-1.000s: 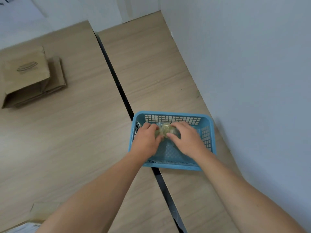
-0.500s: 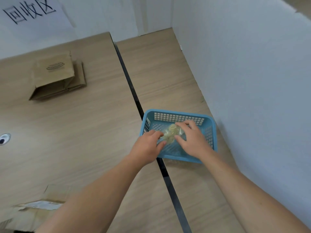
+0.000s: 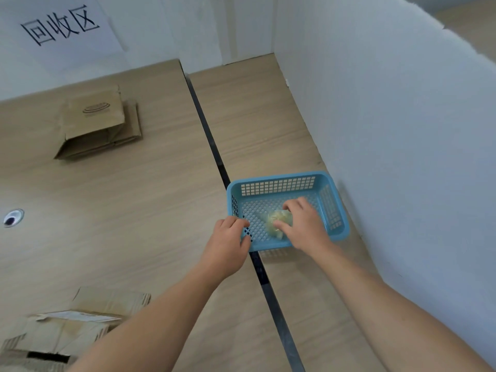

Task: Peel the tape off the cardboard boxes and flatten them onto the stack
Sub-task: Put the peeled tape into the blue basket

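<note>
Right now the blue basket (image 3: 279,179) sits at the right of the table (image 3: 134,210), its near left corner over the dark seam (image 3: 214,154) and its right side near the white wall (image 3: 402,157). It holds one wad of peeled tape (image 3: 273,224), which your right hand (image 3: 303,226) has in its grip, thumb and fingers curled round it. Your left hand (image 3: 228,242) has come off the wad since half a second ago and is now at the basket's near left corner, fingers curled; you cannot tell whether its grip has the rim. The flattened stack (image 3: 94,122) lies far left, the cardboard box (image 3: 69,328) near left, with bare table between them.
</note>
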